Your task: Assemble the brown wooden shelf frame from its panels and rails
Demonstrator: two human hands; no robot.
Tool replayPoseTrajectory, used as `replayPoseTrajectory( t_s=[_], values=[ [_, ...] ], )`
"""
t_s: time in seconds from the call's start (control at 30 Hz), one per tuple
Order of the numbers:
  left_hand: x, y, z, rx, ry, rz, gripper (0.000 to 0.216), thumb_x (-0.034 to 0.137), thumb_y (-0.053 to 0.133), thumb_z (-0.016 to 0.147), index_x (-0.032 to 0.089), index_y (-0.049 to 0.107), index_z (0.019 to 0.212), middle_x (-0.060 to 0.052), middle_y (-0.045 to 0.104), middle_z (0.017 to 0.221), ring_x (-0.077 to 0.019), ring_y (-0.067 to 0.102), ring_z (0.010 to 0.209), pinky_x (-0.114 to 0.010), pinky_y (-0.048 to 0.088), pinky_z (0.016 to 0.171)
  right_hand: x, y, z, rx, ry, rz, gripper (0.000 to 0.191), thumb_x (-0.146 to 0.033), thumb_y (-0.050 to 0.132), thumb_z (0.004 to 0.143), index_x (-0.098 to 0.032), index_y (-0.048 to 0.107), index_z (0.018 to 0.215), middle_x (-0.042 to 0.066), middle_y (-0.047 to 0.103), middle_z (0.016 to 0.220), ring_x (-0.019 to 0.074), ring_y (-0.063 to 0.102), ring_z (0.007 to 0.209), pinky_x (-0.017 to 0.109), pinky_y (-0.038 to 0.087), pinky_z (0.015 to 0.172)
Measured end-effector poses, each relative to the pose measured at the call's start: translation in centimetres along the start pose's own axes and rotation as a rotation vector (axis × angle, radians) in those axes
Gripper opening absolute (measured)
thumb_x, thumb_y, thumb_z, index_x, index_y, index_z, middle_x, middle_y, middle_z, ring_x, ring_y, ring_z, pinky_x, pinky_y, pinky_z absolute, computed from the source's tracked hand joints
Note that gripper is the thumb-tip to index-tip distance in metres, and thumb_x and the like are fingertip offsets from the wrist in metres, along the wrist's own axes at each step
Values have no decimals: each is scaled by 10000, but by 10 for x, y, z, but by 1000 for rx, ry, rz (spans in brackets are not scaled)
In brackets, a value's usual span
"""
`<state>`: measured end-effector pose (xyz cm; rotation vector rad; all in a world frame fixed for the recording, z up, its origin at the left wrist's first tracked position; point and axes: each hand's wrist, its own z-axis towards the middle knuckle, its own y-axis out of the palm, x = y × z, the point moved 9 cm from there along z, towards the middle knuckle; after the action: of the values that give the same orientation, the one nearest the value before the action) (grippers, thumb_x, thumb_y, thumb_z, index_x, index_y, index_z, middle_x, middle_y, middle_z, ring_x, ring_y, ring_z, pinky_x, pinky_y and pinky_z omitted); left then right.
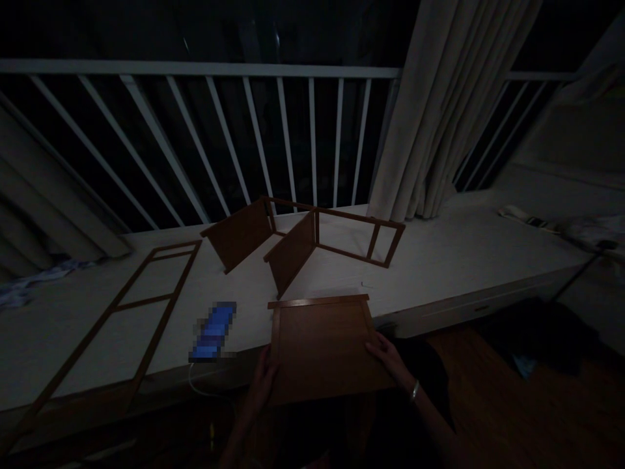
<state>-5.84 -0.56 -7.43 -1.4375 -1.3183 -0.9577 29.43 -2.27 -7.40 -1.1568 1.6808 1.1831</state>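
I hold a flat brown wooden panel [322, 345] by its two lower sides, its far edge resting on the white ledge [439, 260]. My left hand [263, 381] grips the panel's left edge. My right hand [388, 358], with a bracelet at the wrist, grips the right edge. Beyond the panel, a partly built wooden frame [312, 241] with two upright brown panels stands on the ledge.
A long open wooden frame [122, 312] lies flat on the ledge at left. A lit phone [213, 332] on a white cable lies beside the panel. White railing [219, 130] and a curtain [449, 111] stand behind. Dark floor lies at right.
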Motion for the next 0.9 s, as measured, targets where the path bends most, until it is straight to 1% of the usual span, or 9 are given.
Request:
replayPoseTrajectory(
  t_s=[0.13,0.3,0.47,0.57,0.67,0.77,0.9],
  values=[
    [-3,9,-1,-94,2,0,766,429,593,634,189,238,1269,-120,406,1255,-241,426,1110,-370,364,909,2,5,-2,-49,10,-24,562,-425,690,529,-198,526,1016,64,619,1006,275,567,917,447,428,818],
    [5,17,-6,-163,3,-44,872,393,657,571,172,194,1277,-133,455,1211,-239,479,1056,-367,404,875,7,4,1,-76,7,-18,550,-414,673,562,-201,506,1042,65,612,1024,264,567,924,441,421,831],
    [19,20,-9,-153,-3,-56,909,399,687,521,146,226,1263,-148,469,1189,-257,471,1061,-379,389,892,11,3,4,-87,16,7,603,-415,689,535,-210,489,1065,62,608,1032,270,560,939,443,423,831],
    [28,23,-12,-176,5,-67,929,388,684,531,144,186,1276,-162,431,1221,-257,443,1090,-383,372,909,10,3,4,-83,8,-5,571,-408,685,547,-209,499,1050,66,612,1024,273,564,929,450,422,827],
    [33,26,-15,-198,11,-89,940,394,688,520,147,188,1277,-155,433,1221,-257,443,1091,-373,379,905,9,3,4,-84,-2,-7,544,-418,681,550,-205,517,1022,71,617,1012,275,568,919,450,424,822],
    [32,25,-15,-198,14,-91,944,402,689,513,155,196,1278,-143,449,1212,-255,451,1083,-368,386,899,10,4,5,-91,0,0,530,-431,672,557,-199,523,1009,72,622,1001,271,577,900,446,430,814],
    [22,23,-11,-196,4,-60,939,396,680,533,153,170,1284,-143,439,1221,-253,447,1087,-364,384,901,10,4,6,-85,4,-20,535,-440,667,560,-189,526,1011,75,624,998,272,576,901,442,434,806]
  ],
)
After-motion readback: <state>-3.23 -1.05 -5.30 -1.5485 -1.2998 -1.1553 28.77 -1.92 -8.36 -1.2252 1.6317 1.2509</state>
